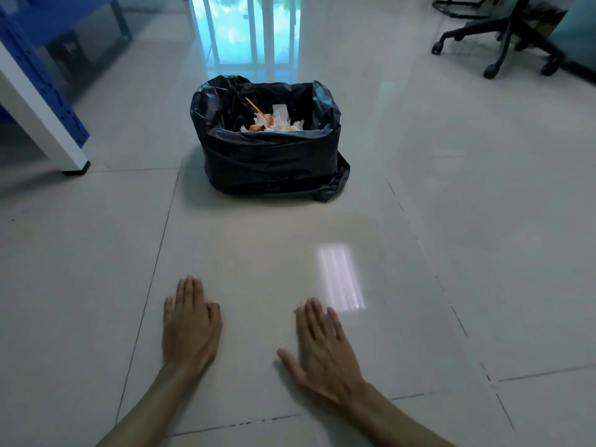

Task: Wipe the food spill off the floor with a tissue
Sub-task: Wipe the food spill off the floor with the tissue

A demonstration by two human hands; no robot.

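My left hand (190,324) and my right hand (322,346) are stretched out palm down over the pale floor tiles (258,269), fingers extended, holding nothing. The tile under and ahead of them looks glossy, with no spill that I can see. Further ahead stands a bin lined with a black bag (271,156). Inside it lie crumpled white tissues with orange food stains (274,122) and a thin wooden stick. No loose tissue is on the floor.
A white table leg (42,121) beside blue shelving (48,91) stands at the left. An office chair's wheeled base (503,43) is at the far right. A glass door (245,30) lies behind the bin.
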